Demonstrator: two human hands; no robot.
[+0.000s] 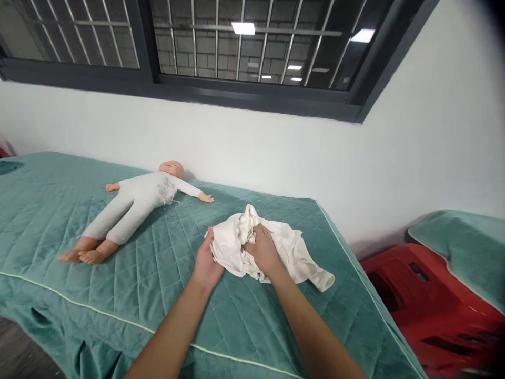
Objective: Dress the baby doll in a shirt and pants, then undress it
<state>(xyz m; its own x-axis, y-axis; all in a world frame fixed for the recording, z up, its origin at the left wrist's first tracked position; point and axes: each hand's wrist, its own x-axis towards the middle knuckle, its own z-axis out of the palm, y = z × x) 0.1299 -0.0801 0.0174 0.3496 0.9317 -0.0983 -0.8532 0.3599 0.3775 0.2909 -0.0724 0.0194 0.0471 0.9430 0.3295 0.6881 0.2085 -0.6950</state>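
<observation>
A crumpled white baby garment (292,247) lies bunched on the green quilted cover, with what looks like a sleeve stretched out to the right. My left hand (208,263) grips its left edge, thumb on top and the fingers mostly beneath the cloth. Bent into the bunched middle, my right hand (263,251) pinches the fabric; its fingertips are partly hidden in the folds. To the left, a baby doll (138,197) in a pale body covering rests on its back, arms spread, its head toward the wall. Neither hand touches the doll.
The green quilted cover (165,279) drapes over the surface, with pale piping along its edges. Behind it rise a white wall (252,152) and a dark-framed window (256,97) with bars. At right stands a red plastic stool (430,300), beside another green-covered surface (465,247).
</observation>
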